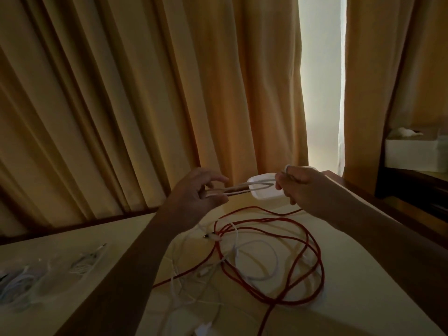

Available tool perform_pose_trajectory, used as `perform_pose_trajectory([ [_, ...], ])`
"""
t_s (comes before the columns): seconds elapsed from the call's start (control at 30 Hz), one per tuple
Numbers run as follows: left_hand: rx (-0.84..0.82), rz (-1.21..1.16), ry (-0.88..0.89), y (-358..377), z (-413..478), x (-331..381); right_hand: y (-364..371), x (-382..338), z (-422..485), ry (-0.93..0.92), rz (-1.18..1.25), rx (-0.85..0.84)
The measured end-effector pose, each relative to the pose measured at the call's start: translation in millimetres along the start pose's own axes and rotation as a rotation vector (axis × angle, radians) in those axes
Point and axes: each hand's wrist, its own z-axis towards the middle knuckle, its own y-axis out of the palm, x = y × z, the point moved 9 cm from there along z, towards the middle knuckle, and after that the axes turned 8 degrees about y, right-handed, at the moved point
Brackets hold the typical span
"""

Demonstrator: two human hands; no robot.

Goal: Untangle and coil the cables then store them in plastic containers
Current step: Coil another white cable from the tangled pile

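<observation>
Lower left: two clear plastic containers [36, 284] side by side on the cream desk [363, 275], each with a coiled white cable [81, 264] inside. The details are dim.

Background, full width: ochre curtains [145, 93] hanging in folds.

Centre left: left hand [196, 190], raised above the desk, with fingers curled round one end of a stretched white cable [230, 189]. The thumb is on the near side.

Centre: the stretched white cable runs in several parallel strands from hand to hand, held taut and clear of the desk.

Centre, behind the strands: a white plastic container [264, 190], shallow and open-topped, on the far part of the desk between the two hands.

Centre, below the hands: a red cable [306, 241] lies in large loose loops on the desk, with one run leading off the bottom edge. Loose white cables [274, 258] are tangled through and under it, spreading towards the near edge.

Bottom edge, centre: a small white block [203, 329], kind unclear.

Centre right: right hand [303, 187], closed on the other end of the stretched white cable, with a white loop passing over one finger at the top of the fist.

Right of centre: a bright window gap [320, 81] between the curtains.

Far right: a white box [409, 154] on a dark wooden shelf [412, 185].
</observation>
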Motion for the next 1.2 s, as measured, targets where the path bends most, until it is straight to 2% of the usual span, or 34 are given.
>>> perform_pose_trajectory([
  [0.1, -0.026, 0.054, -0.026, 23, -4, -3, -2, 6, 1, -0.034, -0.169, 0.07],
  [0.23, 0.004, 0.005, -0.017, 36, -9, -9, -9, 26, 5, 0.035, -0.185, 0.161],
  [0.37, 0.191, -0.149, -0.037, 26, -12, -7, -16, 39, 11, 0.028, -0.202, 0.252],
  [0.47, 0.286, -0.038, -0.06, 10, -18, -10, -26, 52, 15, 0.014, -0.178, 0.326],
  [0.6, 0.201, -0.01, -0.132, 3, -25, -28, -34, 67, 19, 0.057, -0.142, 0.354],
  [0.73, 0.198, 0.037, -0.161, -3, -30, -41, -30, 67, 17, 0.013, -0.045, 0.341],
  [0.83, 0.133, 0.031, -0.152, 13, -28, -36, -18, 66, 13, 0.022, 0.057, 0.273],
  [0.93, 0.102, -0.074, -0.129, 33, -22, -24, -2, 68, 11, 0.055, 0.144, 0.162],
  [1.07, 0.072, -0.303, -0.245, 62, -24, -25, 9, 74, 8, 0.108, 0.3, 0.084],
  [1.13, 0.065, -0.41, -0.279, 71, -27, -26, 9, 79, 5, 0.132, 0.304, 0.074],
  [1.2, 0.129, -0.646, -0.343, 74, -32, -29, 9, 84, 5, 0.162, 0.334, 0.07],
])
